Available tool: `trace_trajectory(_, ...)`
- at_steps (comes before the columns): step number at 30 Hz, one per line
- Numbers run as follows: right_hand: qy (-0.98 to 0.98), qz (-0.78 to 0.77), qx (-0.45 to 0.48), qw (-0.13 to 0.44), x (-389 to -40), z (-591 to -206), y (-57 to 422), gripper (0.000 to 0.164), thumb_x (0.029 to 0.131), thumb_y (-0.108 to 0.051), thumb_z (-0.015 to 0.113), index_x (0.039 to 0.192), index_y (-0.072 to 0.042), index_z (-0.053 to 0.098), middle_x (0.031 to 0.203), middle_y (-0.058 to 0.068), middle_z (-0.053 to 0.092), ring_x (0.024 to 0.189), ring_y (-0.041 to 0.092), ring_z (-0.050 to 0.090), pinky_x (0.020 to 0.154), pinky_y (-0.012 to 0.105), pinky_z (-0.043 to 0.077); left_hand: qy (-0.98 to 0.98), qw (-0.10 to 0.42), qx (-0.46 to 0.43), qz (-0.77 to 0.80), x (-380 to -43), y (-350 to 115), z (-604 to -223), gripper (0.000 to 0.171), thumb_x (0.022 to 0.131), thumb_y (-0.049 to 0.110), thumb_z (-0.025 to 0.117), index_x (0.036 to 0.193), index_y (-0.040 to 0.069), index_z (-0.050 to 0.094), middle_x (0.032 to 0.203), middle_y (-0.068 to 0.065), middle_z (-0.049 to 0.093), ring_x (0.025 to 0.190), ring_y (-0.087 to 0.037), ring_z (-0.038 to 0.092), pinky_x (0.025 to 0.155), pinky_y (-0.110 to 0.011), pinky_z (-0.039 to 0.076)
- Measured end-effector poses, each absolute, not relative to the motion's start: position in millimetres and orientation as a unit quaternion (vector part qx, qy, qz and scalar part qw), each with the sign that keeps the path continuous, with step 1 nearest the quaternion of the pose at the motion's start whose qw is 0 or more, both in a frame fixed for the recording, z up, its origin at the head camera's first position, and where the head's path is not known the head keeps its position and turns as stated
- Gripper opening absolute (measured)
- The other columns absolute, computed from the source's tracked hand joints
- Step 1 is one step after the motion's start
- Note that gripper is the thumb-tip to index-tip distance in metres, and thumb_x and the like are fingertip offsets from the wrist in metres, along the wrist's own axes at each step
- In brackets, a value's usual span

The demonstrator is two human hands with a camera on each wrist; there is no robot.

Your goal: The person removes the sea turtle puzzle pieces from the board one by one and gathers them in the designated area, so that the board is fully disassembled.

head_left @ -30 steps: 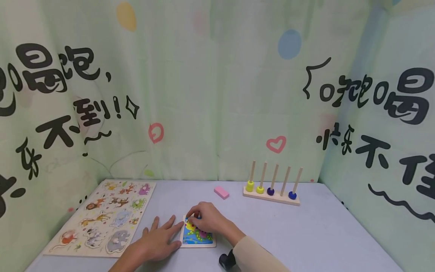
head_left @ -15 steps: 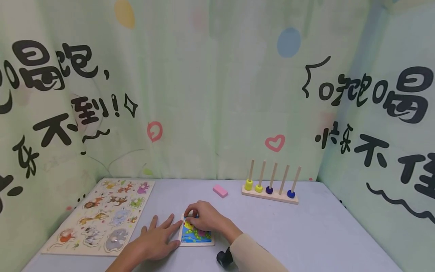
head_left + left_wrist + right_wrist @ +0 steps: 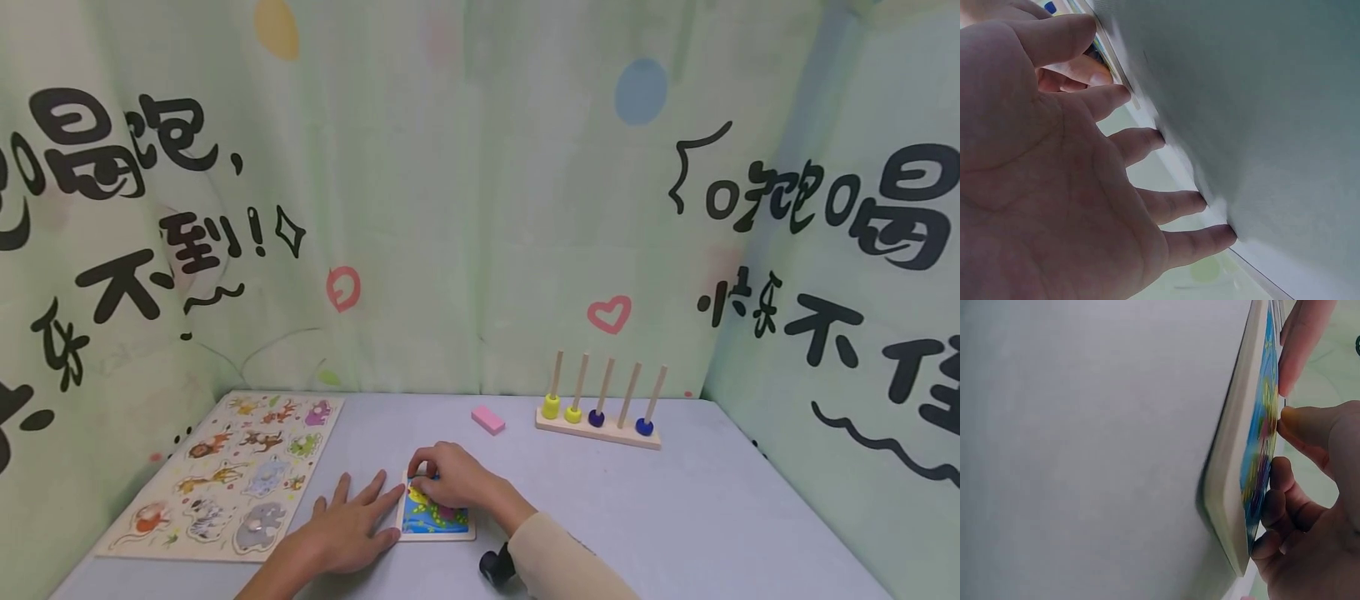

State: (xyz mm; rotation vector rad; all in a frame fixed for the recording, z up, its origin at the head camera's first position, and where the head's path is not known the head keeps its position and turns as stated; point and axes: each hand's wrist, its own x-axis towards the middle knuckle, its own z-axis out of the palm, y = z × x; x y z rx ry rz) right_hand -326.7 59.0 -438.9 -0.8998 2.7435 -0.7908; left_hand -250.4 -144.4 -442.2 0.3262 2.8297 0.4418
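Note:
A small jigsaw puzzle [image 3: 435,526] with a blue, green and yellow picture lies flat on the table in its pale wooden frame [image 3: 1225,462]. With fingers spread, my left hand [image 3: 348,532] rests on the table, its index fingertip and thumb right at the frame's left edge. My right hand [image 3: 459,482] is over the upper part of the picture. Its thumb [image 3: 1310,425] and index finger pinch a yellow puzzle piece near the upper left corner, mostly hidden under the hand. The other fingers of that hand curl down against the picture in the right wrist view.
A large animal puzzle board [image 3: 225,492] lies on the left. Behind the hands is a pink block [image 3: 488,420]. A wooden peg stand [image 3: 597,427] with yellow and blue beads is at the back right. A black object [image 3: 497,567] shows beside the right sleeve [image 3: 566,558].
The head view shifts slightly. Both hands keep their places at the jigsaw puzzle, with the right fingers on the same upper left part.

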Motion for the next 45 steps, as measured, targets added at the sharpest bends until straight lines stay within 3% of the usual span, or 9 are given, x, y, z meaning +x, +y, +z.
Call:
trace_trajectory(17,0.918,-0.233,-0.316,0.06,-331,-435,56,0.013,0.099,-0.022,0.07,0.111,-0.024,0.074,0.091,-0.005,0.064,0.082,0.005,0.053,0.075,0.02,0.048,0.976,0.113,0.117,0.143,-247,-143,-433,0.066,0.101,0.05,0.063,0.161,0.026,0.047,0.174,-0.01,0.036,0.156,-0.065,0.02,0.115,-0.087,0.021)
trace_trajectory(29,0.924,-0.199,-0.322,0.049,-328,-435,55,0.015,0.097,-0.033,0.072,0.11,-0.026,0.068,0.093,-0.003,0.062,0.082,0.006,0.05,0.071,0.021,0.044,0.977,0.111,0.12,0.137,-248,-142,-435,0.066,0.101,0.05,0.063,0.161,0.03,0.045,0.173,-0.01,0.037,0.156,-0.064,0.021,0.116,-0.087,0.022)
trace_trajectory(37,0.92,-0.224,-0.315,0.07,-330,-438,55,0.016,0.097,-0.032,0.072,0.111,-0.026,0.067,0.089,-0.004,0.059,0.079,0.005,0.051,0.067,0.02,0.045,0.977,0.11,0.118,0.14,-263,-153,-466,0.066,0.1,0.061,0.059,0.161,0.043,0.042,0.175,-0.005,0.035,0.157,-0.062,0.021,0.115,-0.088,0.021)
trace_trajectory(45,0.91,-0.265,-0.305,0.09,-328,-437,58,0.011,0.099,-0.026,0.07,0.109,-0.025,0.066,0.09,-0.004,0.058,0.077,0.006,0.054,0.065,0.021,0.047,0.977,0.108,0.123,0.139,-273,-161,-483,0.068,0.098,0.069,0.057,0.16,0.047,0.042,0.175,-0.002,0.034,0.158,-0.062,0.021,0.113,-0.09,0.02)
